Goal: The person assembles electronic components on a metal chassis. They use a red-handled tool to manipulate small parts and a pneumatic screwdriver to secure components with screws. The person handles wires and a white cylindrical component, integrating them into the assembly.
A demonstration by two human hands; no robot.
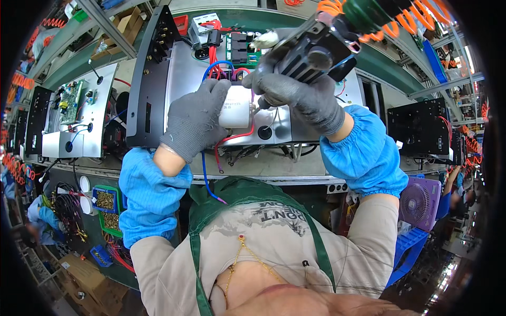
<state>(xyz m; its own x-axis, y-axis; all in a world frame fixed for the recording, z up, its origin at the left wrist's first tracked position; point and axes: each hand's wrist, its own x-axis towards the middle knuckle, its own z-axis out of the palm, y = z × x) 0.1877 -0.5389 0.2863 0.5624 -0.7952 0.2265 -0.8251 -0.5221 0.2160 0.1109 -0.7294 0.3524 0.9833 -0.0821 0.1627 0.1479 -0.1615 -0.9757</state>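
My left hand, in a grey glove, is closed around the left side of a white cylindrical capacitor. Its fingertips reach the capacitor's top end, where blue and red wires gather. My right hand, also gloved, grips a black ribbed power driver above and right of the capacitor. The driver's tip is hard to make out beside the capacitor. A red wire and a blue wire hang toward me over the front of the metal chassis.
A black upright panel borders the chassis on the left. Behind the capacitor sits a green circuit board. Orange coiled hose hangs at upper right. Another open unit stands left, above bins of small brass parts. A purple fan is at right.
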